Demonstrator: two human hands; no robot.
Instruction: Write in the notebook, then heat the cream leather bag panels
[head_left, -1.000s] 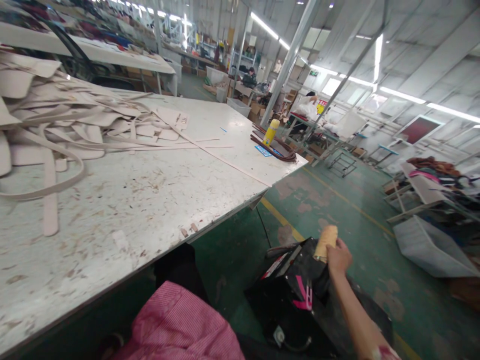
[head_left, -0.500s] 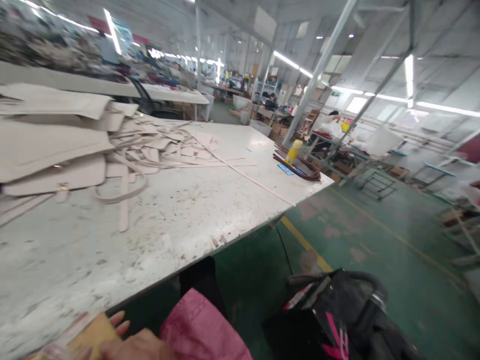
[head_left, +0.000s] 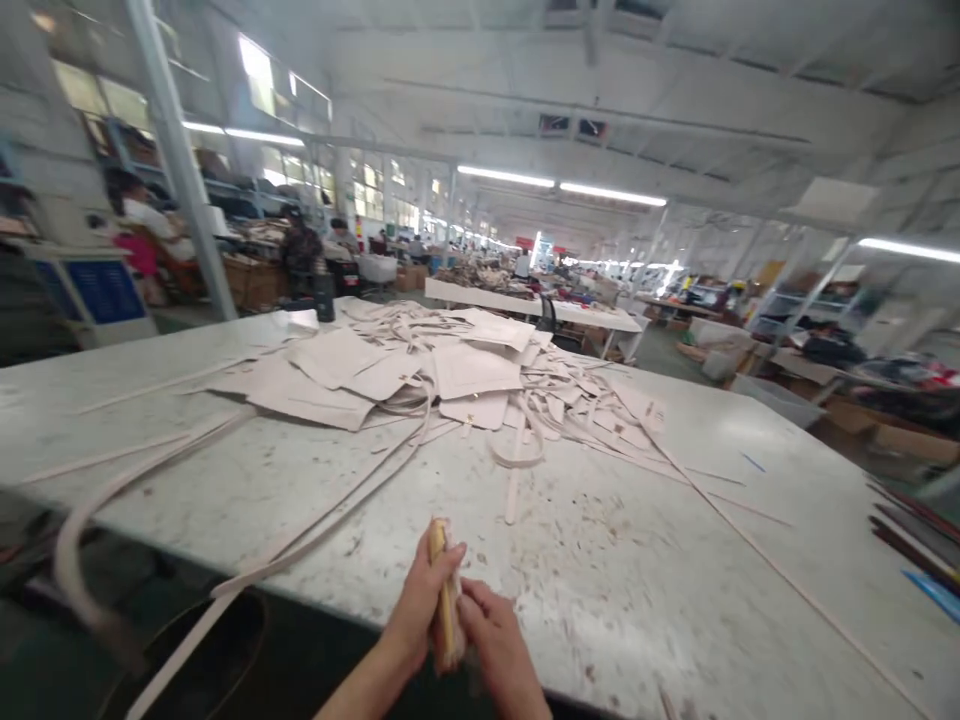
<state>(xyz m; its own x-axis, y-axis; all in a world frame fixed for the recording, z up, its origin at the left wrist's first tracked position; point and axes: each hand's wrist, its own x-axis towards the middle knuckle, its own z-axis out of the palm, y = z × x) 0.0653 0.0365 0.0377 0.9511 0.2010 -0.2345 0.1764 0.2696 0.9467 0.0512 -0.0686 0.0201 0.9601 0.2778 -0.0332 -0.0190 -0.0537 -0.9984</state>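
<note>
View has swung onto the stained table [head_left: 637, 560] strewn with strips [head_left: 517, 450].

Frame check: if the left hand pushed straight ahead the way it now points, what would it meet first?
Probably only the bare, stained table at first, then the loose pale strap at the near edge of the pile of cut pieces. The left hand has its grip on a thin tan piece. Depth is unclear.

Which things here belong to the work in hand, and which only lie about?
In hand: thin yellow piece, held by left hand and right hand.
Lying about: pile of pale cut pieces, long pale strap, dark straps, on the table.
</note>
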